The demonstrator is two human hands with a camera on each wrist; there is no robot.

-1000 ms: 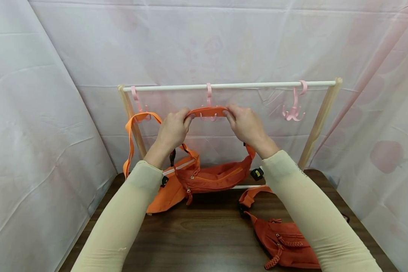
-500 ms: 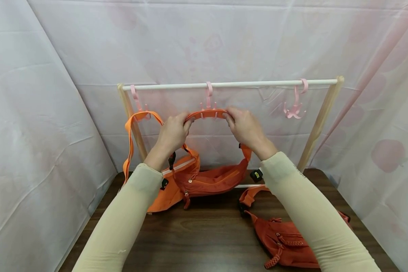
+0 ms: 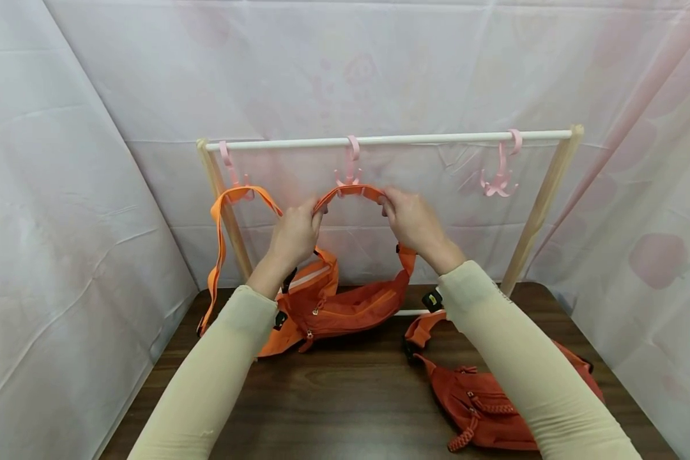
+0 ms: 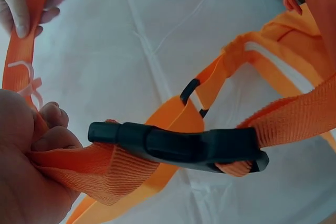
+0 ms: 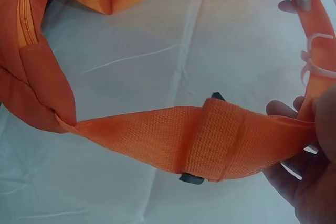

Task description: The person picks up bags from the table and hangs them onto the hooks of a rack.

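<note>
A: Item one: what are we entering?

B: One red waist bag (image 3: 351, 311); it is hanging below its orange strap (image 3: 351, 190), partly covering an orange bag (image 3: 283, 340).

A: And the hands?

B: Left hand (image 3: 295, 235), fingers pinching the strap; right hand (image 3: 418, 223), fingers pinching it likewise on the other side. Between them we are seeing the strap lying at the prongs of the middle pink hook (image 3: 353, 150).

A: Fittings?

B: One black buckle (image 4: 178, 145), sitting near the left hand.

A: Remaining stock?

B: We are listing a left pink hook (image 3: 225, 153), carrying the orange bag's looping strap; a right pink hook (image 3: 502, 167), hanging from the white rail (image 3: 425, 139); a second red bag (image 3: 494, 428), lying on the brown surface (image 3: 322, 409), the right sleeve (image 3: 517, 351) partly hiding it.
</note>
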